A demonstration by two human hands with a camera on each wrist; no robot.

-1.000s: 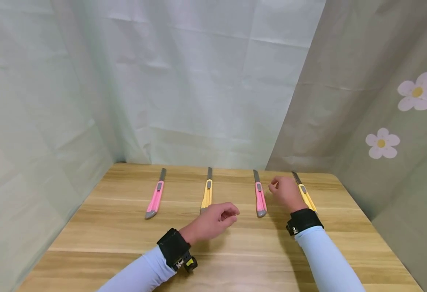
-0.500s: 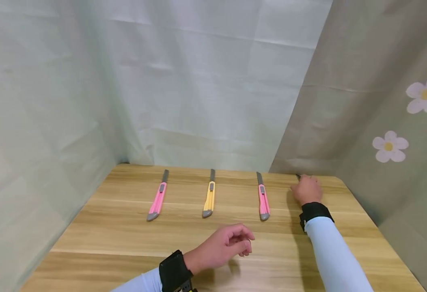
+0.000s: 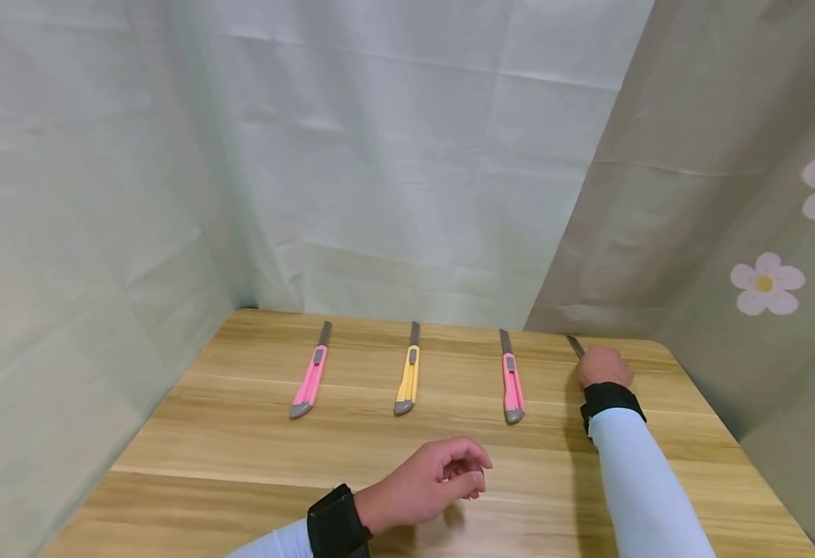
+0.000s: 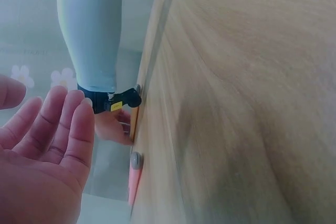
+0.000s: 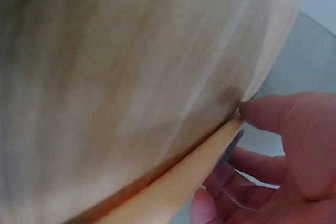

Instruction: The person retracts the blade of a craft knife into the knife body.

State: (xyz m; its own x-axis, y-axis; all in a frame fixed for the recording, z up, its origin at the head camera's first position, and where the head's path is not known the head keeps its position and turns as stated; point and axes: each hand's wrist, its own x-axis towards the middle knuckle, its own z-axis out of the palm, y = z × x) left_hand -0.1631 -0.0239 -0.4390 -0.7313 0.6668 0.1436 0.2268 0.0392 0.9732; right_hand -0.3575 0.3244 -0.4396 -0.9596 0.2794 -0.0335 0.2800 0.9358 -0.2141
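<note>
On the wooden table [image 3: 254, 457], my right hand [image 3: 604, 367] grips the rightmost utility knife, a yellow one [image 5: 173, 190]. In the right wrist view my thumb lies on one side of its handle and fingers curl round the other. In the head view only its grey blade [image 3: 576, 346] pokes out past the hand. A pink utility knife [image 3: 512, 387] lies just left of that hand. My left hand [image 3: 442, 480] hovers over the near part of the table, loosely curled and holding nothing; the left wrist view shows its bare palm [image 4: 39, 182].
Farther left lie another yellow utility knife [image 3: 408, 380] and another pink one [image 3: 311, 381], blades extended toward the back edge. A pale curtain [image 3: 407, 170] hangs behind the table, and a flowered grey-beige one [image 3: 693, 217] on the right.
My right hand has moved right, from beside the pink knife onto the rightmost yellow one, and taken hold of it. My left hand has drawn back toward me, uncovering the other yellow knife.
</note>
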